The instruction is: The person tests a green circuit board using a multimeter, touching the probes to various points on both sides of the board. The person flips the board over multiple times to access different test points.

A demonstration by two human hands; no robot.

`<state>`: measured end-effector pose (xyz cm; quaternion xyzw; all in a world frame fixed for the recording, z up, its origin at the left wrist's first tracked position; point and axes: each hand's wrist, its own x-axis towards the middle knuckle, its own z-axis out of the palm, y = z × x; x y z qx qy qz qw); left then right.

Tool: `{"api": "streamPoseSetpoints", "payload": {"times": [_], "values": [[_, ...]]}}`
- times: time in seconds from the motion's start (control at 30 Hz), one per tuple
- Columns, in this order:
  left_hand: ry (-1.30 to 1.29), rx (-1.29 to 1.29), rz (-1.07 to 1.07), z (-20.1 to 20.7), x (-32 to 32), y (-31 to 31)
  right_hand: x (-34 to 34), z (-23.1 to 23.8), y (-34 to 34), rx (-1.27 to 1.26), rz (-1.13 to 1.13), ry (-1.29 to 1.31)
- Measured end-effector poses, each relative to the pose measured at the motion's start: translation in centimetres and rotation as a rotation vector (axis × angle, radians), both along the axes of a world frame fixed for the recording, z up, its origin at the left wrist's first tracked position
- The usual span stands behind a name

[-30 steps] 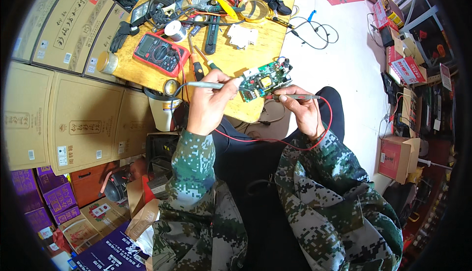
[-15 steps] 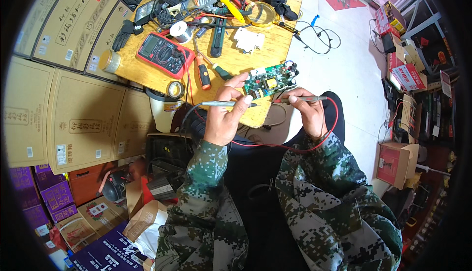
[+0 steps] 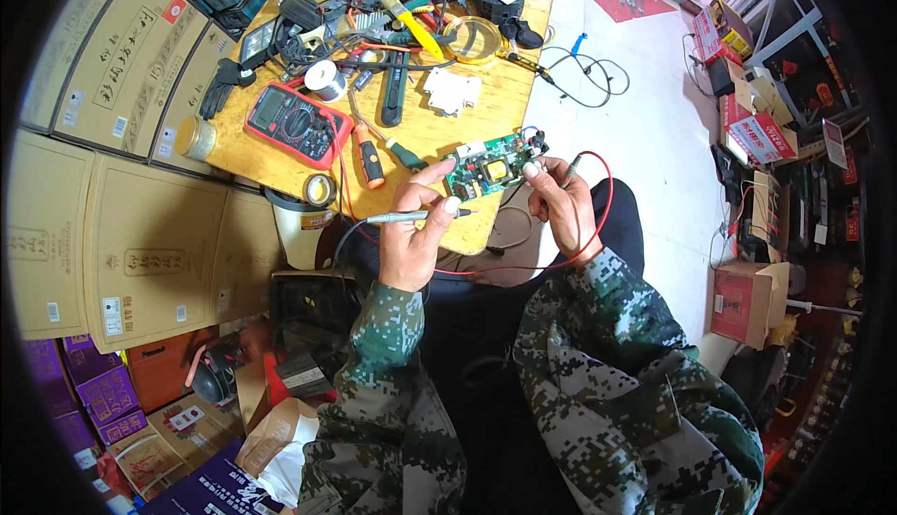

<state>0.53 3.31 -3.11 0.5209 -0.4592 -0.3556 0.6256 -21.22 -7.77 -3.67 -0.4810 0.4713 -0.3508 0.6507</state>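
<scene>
A green circuit board [image 3: 478, 171] with a yellow-topped transformer is held up over the table's near right corner. My left hand [image 3: 413, 244] grips the board's left end with its fingers. Across that same hand lies a grey test probe [image 3: 397, 218] on a black lead, its dark tip below the board. The thumb of my right hand [image 3: 567, 205] is against the board's right end. That hand is also closed round a second test probe [image 3: 573, 171] with a red lead; its tip is hidden. A red multimeter [image 3: 297, 124] lies left of the board.
Nearby on the wooden table [image 3: 252, 164] are an orange-handled screwdriver [image 3: 370, 162], a green-handled screwdriver [image 3: 407, 156], a tape roll [image 3: 320, 189], a solder spool [image 3: 325, 79] and a utility knife [image 3: 394, 90]. Tangled cables and tools fill its far side. Cardboard boxes [image 3: 154, 235] stand at the left.
My right hand has come up to the board's right end, and its probe has swung from level to steep. The whole view has shifted slightly. My left hand keeps the board and probe.
</scene>
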Motion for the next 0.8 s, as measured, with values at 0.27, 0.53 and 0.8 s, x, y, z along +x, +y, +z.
{"api": "streamPoseSetpoints", "payload": {"times": [0.27,0.53,0.8], "values": [[0.234,0.042,0.076,0.0,0.7,0.4,-0.2,0.2,-0.2,0.069,-0.067,-0.094],[0.247,-0.004,0.068,-0.6,0.8,0.4,-0.9,0.8,-0.6,0.011,-0.074,-0.104],[0.459,-0.124,0.072,-1.9,1.6,0.3,0.1,4.2,-1.4,-0.183,-0.010,-0.072]]}}
